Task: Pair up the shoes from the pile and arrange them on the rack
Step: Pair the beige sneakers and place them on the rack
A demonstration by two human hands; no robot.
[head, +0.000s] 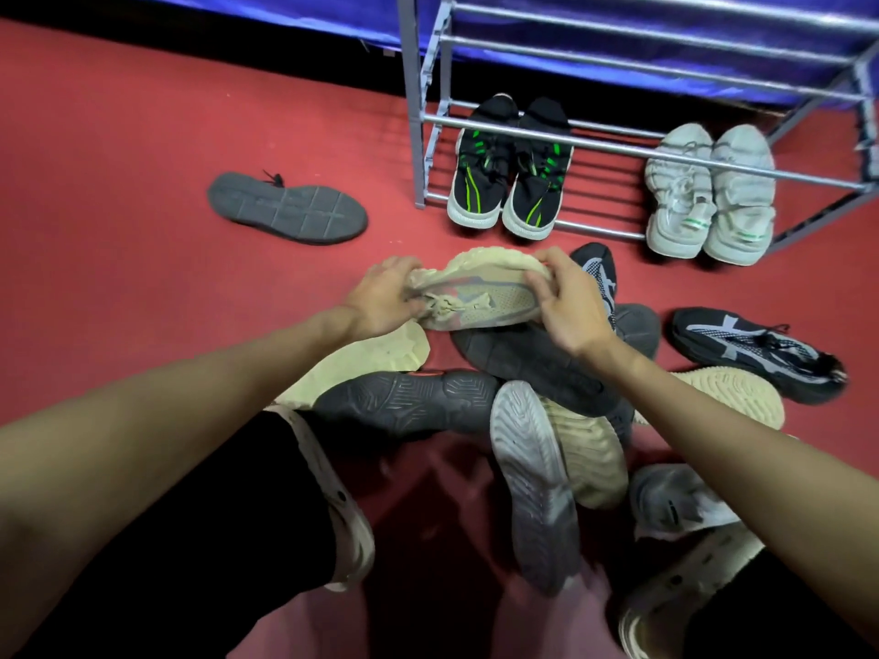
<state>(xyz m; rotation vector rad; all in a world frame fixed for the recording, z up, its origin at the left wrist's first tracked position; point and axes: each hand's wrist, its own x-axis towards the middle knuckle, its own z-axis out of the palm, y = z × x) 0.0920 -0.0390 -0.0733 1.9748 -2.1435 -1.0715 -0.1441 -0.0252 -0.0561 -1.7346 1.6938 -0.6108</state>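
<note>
Beige knit lace-up sneaker with ridged cream sole [480, 290]: likely light, soft upper, stiff sole; best gripped at heel and toe. Held above shoe pile [537, 373] on its side. Left hand [385, 297] fingers curled round heel end; right hand [566, 302] fingers clasp toe end.

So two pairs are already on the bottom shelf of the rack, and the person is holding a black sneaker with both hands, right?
Not quite. The head view shows a beige sneaker, not a black one, held by the left hand and right hand. The rest is right: the black-and-green pair and the white pair sit on the rack's bottom shelf.
</note>
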